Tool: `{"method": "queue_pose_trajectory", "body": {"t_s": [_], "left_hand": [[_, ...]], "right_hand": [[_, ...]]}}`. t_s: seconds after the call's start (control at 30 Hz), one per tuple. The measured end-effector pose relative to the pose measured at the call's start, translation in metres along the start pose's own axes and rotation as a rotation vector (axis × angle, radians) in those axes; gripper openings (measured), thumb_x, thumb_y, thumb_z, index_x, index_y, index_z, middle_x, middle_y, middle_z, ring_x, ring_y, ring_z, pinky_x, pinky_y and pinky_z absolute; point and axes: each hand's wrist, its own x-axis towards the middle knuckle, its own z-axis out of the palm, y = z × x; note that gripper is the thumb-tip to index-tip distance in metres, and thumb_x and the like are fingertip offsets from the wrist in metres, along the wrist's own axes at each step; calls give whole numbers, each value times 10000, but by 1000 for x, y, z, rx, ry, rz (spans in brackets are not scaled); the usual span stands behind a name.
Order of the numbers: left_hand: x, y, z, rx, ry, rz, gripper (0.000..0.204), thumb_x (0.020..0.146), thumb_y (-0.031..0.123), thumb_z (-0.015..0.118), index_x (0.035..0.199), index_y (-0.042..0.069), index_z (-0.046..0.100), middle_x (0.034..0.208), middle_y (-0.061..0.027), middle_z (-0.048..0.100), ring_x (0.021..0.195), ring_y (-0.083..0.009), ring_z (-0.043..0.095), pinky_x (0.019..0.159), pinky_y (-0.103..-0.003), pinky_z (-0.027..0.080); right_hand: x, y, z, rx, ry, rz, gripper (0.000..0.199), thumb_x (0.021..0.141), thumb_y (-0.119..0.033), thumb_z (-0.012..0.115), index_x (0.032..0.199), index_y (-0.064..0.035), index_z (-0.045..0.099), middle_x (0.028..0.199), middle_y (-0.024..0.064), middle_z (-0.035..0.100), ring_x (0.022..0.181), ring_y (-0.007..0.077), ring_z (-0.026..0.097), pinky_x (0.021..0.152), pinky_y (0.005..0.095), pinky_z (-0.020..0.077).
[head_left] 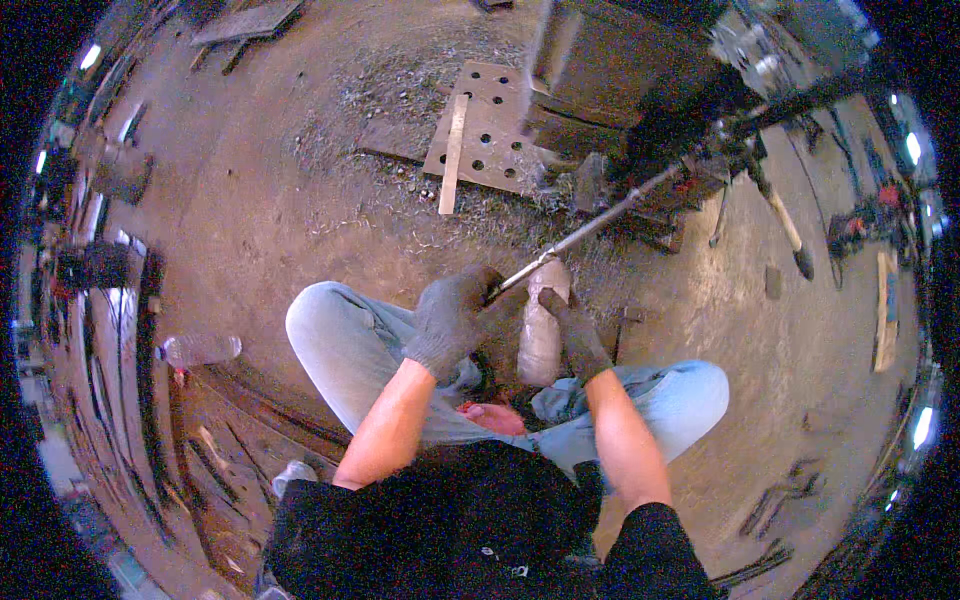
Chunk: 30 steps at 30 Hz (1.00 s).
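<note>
Both of my hands wear dark grey work gloves. In front of my lap, my left hand (450, 312) is closed around the near end of a thin metal rod (600, 222). From there the rod slants up and right to the dark machinery. My right hand (575, 325) grips a cloudy, pale plastic bottle (541, 340) from its right side. The bottle's upper end lies right by the rod; whether they touch, I cannot tell. Below the bottle, a pinkish-red thing (493, 417) lies between my legs.
Beyond my knees lies a metal plate with round holes (490, 125), a flat wooden strip (453, 150) across it. Dark machinery (620, 80) stands at the far right, a wooden handle (785, 222) near it. At left are a clear bottle (203, 349) and several long bars (120, 400).
</note>
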Motion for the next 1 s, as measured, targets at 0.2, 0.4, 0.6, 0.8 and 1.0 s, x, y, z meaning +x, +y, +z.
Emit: {"method": "queue_pose_trajectory", "body": {"t_s": [0.2, 0.4, 0.6, 0.8, 1.0], "left_hand": [[1, -7, -2, 58, -45, 51, 367, 856, 436, 662, 998, 100, 698, 886, -169, 710, 842, -403, 685, 718, -471, 534], [-1, 0, -6, -9, -92, -27, 342, 848, 335, 694, 1083, 86, 693, 962, -169, 721, 897, -377, 700, 772, -446, 554], [-1, -5, 0, -16, -22, 41, 462, 883, 541, 596, 1037, 118, 701, 922, -184, 714, 865, -402, 691, 747, -486, 537], [-1, -9, 3, -31, -9, 47, 547, 896, 643, 554, 1008, 128, 698, 889, -191, 708, 845, -429, 679, 735, -506, 525], [-2, -9, 1, -58, 8, 47, 542, 885, 635, 574, 1016, 124, 698, 915, -189, 710, 867, -420, 682, 742, -502, 525]], "right_hand": [[10, 9, 3, 142, -54, 93, 735, 870, -578, 682, 1308, 5, 585, 1087, 116, 683, 937, 218, 650, 827, 341, 535], [17, 16, -7, 72, -86, 153, 727, 874, -604, 669, 1257, 11, 614, 1100, 118, 679, 901, 208, 651, 792, 330, 541], [18, 20, -7, 80, -128, 152, 743, 894, -632, 618, 1275, 5, 599, 1098, 140, 679, 927, 241, 658, 822, 364, 536], [16, 17, -5, 214, -151, 181, 698, 898, -579, 654, 1286, -5, 580, 1085, 106, 671, 929, 224, 657, 789, 358, 553], [10, 13, 3, 137, -126, 83, 750, 899, -587, 632, 1356, -1, 530, 1202, 159, 645, 1053, 274, 634, 900, 374, 519]]}}
